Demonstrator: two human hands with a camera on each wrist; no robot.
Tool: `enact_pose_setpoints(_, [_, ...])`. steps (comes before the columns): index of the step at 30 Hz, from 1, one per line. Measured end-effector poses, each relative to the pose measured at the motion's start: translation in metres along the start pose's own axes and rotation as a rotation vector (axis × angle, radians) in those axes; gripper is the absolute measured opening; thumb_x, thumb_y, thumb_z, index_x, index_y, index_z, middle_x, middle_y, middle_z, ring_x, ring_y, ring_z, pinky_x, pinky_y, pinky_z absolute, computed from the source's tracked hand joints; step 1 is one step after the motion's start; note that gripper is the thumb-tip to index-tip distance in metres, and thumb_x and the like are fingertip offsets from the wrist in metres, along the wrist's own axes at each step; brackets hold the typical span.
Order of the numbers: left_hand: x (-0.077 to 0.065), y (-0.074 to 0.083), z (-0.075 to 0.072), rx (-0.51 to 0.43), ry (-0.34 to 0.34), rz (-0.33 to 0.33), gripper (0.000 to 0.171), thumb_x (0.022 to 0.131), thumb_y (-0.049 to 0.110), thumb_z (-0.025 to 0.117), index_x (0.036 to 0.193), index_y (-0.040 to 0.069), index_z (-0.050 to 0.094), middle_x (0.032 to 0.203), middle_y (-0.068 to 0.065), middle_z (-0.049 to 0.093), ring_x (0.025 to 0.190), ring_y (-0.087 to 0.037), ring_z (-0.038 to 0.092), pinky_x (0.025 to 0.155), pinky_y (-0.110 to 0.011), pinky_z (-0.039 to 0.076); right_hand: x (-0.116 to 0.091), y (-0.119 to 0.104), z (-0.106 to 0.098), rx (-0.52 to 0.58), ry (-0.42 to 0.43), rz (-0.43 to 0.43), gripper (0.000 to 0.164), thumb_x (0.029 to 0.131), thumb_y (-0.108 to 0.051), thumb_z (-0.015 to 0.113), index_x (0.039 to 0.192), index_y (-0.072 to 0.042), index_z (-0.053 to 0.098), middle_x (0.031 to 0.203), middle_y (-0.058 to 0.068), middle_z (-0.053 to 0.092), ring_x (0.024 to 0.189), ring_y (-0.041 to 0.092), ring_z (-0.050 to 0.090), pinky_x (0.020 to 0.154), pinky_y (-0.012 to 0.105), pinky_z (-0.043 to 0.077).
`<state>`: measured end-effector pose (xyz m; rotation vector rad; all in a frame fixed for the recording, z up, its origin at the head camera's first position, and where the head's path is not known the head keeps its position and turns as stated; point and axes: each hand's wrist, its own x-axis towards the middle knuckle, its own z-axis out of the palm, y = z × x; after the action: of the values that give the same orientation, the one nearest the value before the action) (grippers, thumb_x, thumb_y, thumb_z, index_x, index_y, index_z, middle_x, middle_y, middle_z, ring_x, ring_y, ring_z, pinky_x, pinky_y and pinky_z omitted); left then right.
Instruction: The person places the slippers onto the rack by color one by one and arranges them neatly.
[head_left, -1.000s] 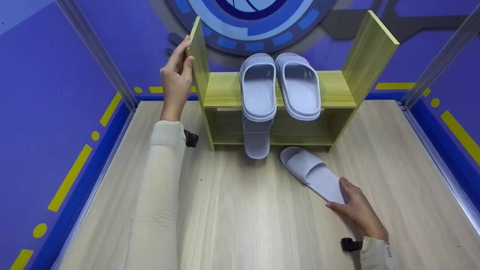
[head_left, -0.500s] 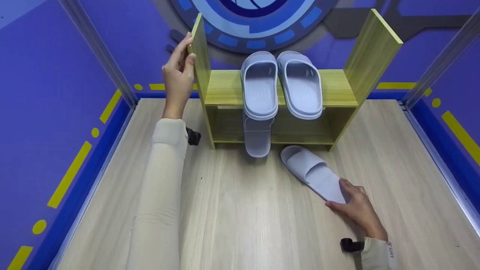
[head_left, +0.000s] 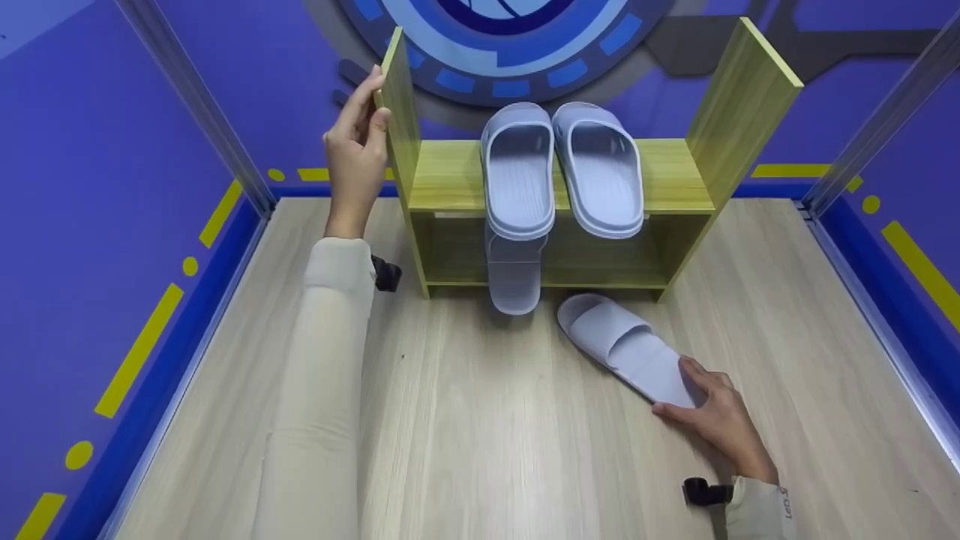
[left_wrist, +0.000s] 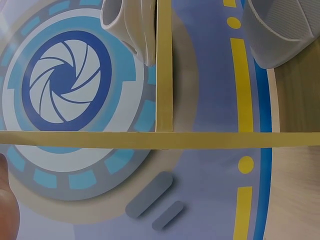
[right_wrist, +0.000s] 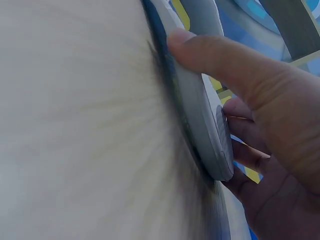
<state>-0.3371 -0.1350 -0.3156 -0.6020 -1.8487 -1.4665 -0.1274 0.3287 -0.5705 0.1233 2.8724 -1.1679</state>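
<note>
In the head view my right hand pinches the heel of a grey slide slipper, thumb along one edge and fingers along the other. The right wrist view shows the slipper's side close to the floor; whether it touches is unclear. My left hand rests against the left side panel of a wooden shoe rack, fingers fairly straight and thumb by the front edge. Two grey clogs sit side by side on its upper shelf. Another grey slipper lies on the lower shelf, partly hidden, overhanging the front.
The rack's right panel stands tall opposite the left one. Blue printed walls with metal corner posts enclose the wooden floor on the left, right and back. Lower shelf surface shows to the right of the slipper there.
The toe of the slipper in my right hand has shifted very slightly left. My left hand stays against the panel; the rack and other footwear look the same.
</note>
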Motion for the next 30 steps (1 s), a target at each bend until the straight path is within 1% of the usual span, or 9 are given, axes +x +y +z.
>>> enact_pose_setpoints(7, [0.001, -0.001, 0.001, -0.006, 0.003, -0.005, 0.041, 0.095, 0.011, 0.055, 0.134, 0.000, 0.054, 0.145, -0.010, 0.049, 0.132, -0.012, 0.049, 0.106, -0.028, 0.042, 0.000, -0.001, -0.003, 0.006, -0.016, -0.004, 0.103, 0.069, -0.042, 0.085, 0.147, 0.001, 0.034, 0.151, 0.025, 0.033, 0.134, 0.041, 0.032, 0.110, 0.059, 0.025])
enact_pose_setpoints(13, [0.001, -0.003, 0.001, 0.002, 0.005, -0.017, 0.040, 0.095, 0.010, 0.054, 0.134, -0.001, 0.053, 0.145, -0.011, 0.049, 0.132, -0.012, 0.049, 0.105, -0.028, 0.043, -0.001, -0.003, -0.005, 0.005, -0.015, -0.020, 0.100, 0.069, -0.039, 0.085, 0.147, -0.001, 0.035, 0.151, 0.023, 0.034, 0.135, 0.039, 0.032, 0.109, 0.058, 0.026])
enact_pose_setpoints(16, [0.001, -0.003, 0.001, 0.011, 0.008, -0.025, 0.040, 0.095, 0.010, 0.054, 0.134, 0.000, 0.054, 0.145, -0.010, 0.049, 0.132, -0.011, 0.049, 0.102, -0.026, 0.045, -0.001, -0.004, -0.007, 0.003, -0.011, -0.031, 0.100, 0.069, -0.039, 0.085, 0.146, -0.001, 0.036, 0.152, 0.022, 0.034, 0.136, 0.038, 0.032, 0.108, 0.057, 0.027])
enact_pose_setpoints(18, [0.001, -0.003, 0.001, 0.020, 0.008, -0.022, 0.040, 0.095, 0.010, 0.055, 0.134, 0.001, 0.054, 0.145, -0.009, 0.050, 0.131, -0.010, 0.050, 0.094, -0.022, 0.048, -0.001, -0.004, -0.008, -0.002, -0.005, -0.042, 0.099, 0.068, -0.038, 0.086, 0.146, -0.001, 0.037, 0.152, 0.022, 0.034, 0.135, 0.038, 0.033, 0.108, 0.058, 0.028])
enact_pose_setpoints(20, [0.001, -0.002, 0.001, 0.025, 0.006, -0.020, 0.040, 0.095, 0.011, 0.055, 0.134, 0.001, 0.054, 0.144, -0.008, 0.050, 0.130, -0.009, 0.051, 0.087, -0.021, 0.048, -0.002, -0.005, -0.009, -0.003, -0.001, -0.053, 0.098, 0.069, -0.037, 0.086, 0.146, -0.001, 0.037, 0.151, 0.022, 0.035, 0.134, 0.039, 0.033, 0.108, 0.058, 0.028])
enact_pose_setpoints(23, [0.000, 0.000, 0.000, 0.033, 0.006, -0.018, 0.040, 0.095, 0.012, 0.056, 0.135, 0.003, 0.054, 0.144, -0.007, 0.051, 0.127, -0.008, 0.053, 0.082, -0.020, 0.048, -0.001, -0.006, -0.011, -0.003, 0.002, -0.059, 0.098, 0.069, -0.037, 0.085, 0.146, -0.001, 0.037, 0.152, 0.023, 0.034, 0.135, 0.040, 0.032, 0.108, 0.060, 0.027])
enact_pose_setpoints(25, [0.000, -0.001, 0.000, 0.028, 0.006, -0.019, 0.040, 0.095, 0.012, 0.056, 0.135, 0.003, 0.054, 0.144, -0.007, 0.051, 0.128, -0.008, 0.052, 0.089, -0.021, 0.048, -0.001, -0.008, -0.012, 0.001, 0.000, -0.055, 0.099, 0.069, -0.037, 0.085, 0.147, -0.001, 0.036, 0.152, 0.023, 0.033, 0.136, 0.041, 0.031, 0.109, 0.060, 0.026])
enact_pose_setpoints(28, [0.000, -0.001, 0.000, 0.021, 0.010, -0.019, 0.040, 0.095, 0.012, 0.056, 0.134, 0.002, 0.055, 0.144, -0.007, 0.051, 0.129, -0.009, 0.052, 0.097, -0.025, 0.048, 0.000, -0.011, -0.014, 0.009, 0.003, -0.049, 0.099, 0.069, -0.038, 0.085, 0.147, -0.001, 0.036, 0.153, 0.024, 0.031, 0.137, 0.042, 0.030, 0.110, 0.060, 0.025])
enact_pose_setpoints(30, [0.000, -0.001, 0.001, 0.016, 0.010, -0.017, 0.040, 0.095, 0.012, 0.056, 0.134, 0.002, 0.055, 0.144, -0.008, 0.051, 0.129, -0.010, 0.051, 0.100, -0.027, 0.047, 0.001, -0.013, -0.015, 0.011, 0.003, -0.038, 0.100, 0.069, -0.039, 0.085, 0.147, -0.002, 0.035, 0.153, 0.024, 0.031, 0.137, 0.043, 0.029, 0.110, 0.061, 0.025])
